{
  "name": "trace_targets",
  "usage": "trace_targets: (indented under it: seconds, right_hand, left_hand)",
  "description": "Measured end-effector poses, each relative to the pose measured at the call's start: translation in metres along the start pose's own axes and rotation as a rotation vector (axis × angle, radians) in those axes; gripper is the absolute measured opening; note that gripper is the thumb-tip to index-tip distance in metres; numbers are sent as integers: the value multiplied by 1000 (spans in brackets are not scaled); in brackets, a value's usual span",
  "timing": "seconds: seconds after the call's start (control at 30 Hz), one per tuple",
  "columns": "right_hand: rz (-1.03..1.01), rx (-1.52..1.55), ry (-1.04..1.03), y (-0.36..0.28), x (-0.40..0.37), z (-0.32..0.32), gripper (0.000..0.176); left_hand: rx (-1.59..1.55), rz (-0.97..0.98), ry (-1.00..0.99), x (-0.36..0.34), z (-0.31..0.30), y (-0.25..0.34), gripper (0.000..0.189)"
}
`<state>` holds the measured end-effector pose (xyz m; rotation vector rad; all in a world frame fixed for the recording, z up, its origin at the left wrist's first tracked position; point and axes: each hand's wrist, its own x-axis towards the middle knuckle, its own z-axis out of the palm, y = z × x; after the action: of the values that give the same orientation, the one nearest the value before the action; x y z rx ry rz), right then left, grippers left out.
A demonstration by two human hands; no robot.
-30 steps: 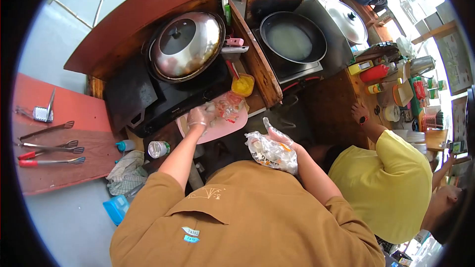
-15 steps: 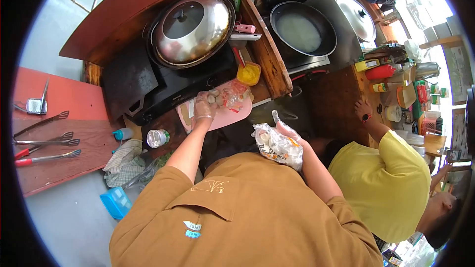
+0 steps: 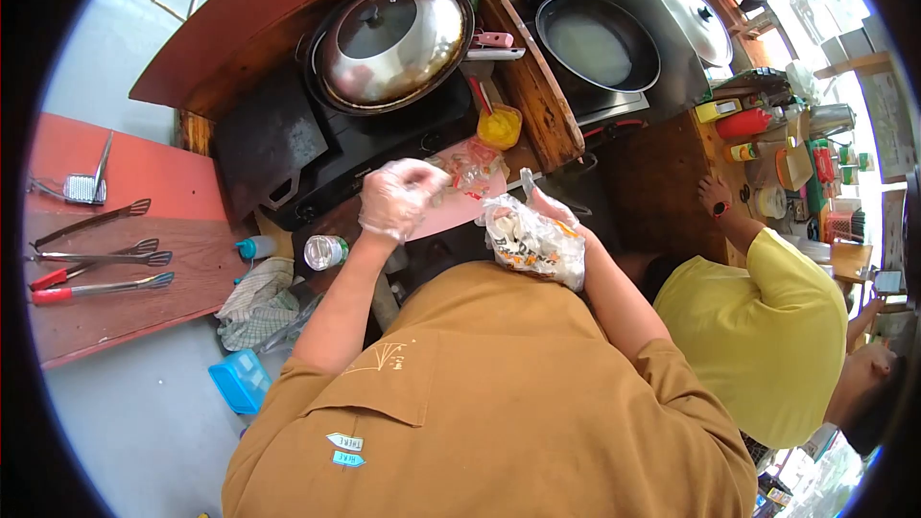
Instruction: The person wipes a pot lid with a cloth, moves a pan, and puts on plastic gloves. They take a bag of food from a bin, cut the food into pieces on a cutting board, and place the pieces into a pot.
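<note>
My left hand (image 3: 395, 201), in a clear plastic glove, is raised in front of the pink cutting board (image 3: 446, 216). Its fingers curl toward the thumb in a pinch, and anything between them is hidden. On the board lies a crumpled clear bag with red print (image 3: 472, 171). A printed plastic bag (image 3: 539, 247) with pale contents rests against my front. My right hand (image 3: 558, 216), also gloved, grips this bag at its right side, with the mouth facing up and left.
A lidded wok (image 3: 393, 48) sits on the black stove. Beyond a wooden divider stands a pan of cloudy liquid (image 3: 600, 43). A yellow tub (image 3: 500, 127) is behind the board. Tongs (image 3: 106, 288) lie left; a person in yellow (image 3: 758, 336) is close on my right.
My left hand has lifted off the cutting board and come nearer to me. The printed bag stays in my right hand, its mouth a little wider. The view has shifted slightly.
</note>
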<state>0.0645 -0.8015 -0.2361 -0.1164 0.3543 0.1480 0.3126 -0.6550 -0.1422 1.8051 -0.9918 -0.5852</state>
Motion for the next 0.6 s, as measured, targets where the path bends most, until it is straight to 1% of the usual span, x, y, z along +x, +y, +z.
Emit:
trace_targets:
  seconds: [0.03,0.07,0.1,0.17,0.2,0.23,0.27,0.3,0.37,0.4,0.43,0.5,0.53,0.57,0.6]
  right_hand:
    - [-2,-3,-5,0,5,8,68]
    - [-44,-19,-17,3,11,18,67]
    - [-85,-34,-31,4,17,25,67]
    - [-88,-53,-41,4,30,30,67]
    - [-122,-97,11,6,37,31,68]
    - [-159,-142,63,7,42,34,70]
    - [-138,-132,71,7,48,36,70]
    - [-147,-132,69,8,52,38,70]
    - [-83,-120,51,12,60,34,71]
    - [-76,-184,49,12,64,31,73]
    - [-83,-178,49,11,70,22,73]
    - [-58,-371,100,14,81,7,75]
    - [-23,-313,152,18,73,43,68]
    - [-36,-304,154,19,80,37,68]
    - [-82,-367,165,18,88,26,65]
  left_hand:
    - [-9,97,-173,-4,-12,36,10]
    - [-17,194,-345,-7,-18,58,11]
    - [34,406,-376,-8,-11,61,11]
    - [207,620,-509,-8,-1,52,9]
    - [213,623,-508,-9,0,59,9]
    - [479,554,-616,-10,0,69,11]
    - [745,478,-718,-9,-1,77,13]
    - [748,487,-720,-10,-3,80,13]
    - [798,476,-740,-16,-8,84,19]
    - [818,390,-801,-17,-12,87,24]
    - [819,394,-809,-17,-16,88,24]
    - [874,276,-931,-14,-23,89,31]
    - [853,264,-969,-11,-28,88,36]
    - [856,274,-980,-7,-30,84,36]
    - [869,296,-1005,-5,-29,74,35]
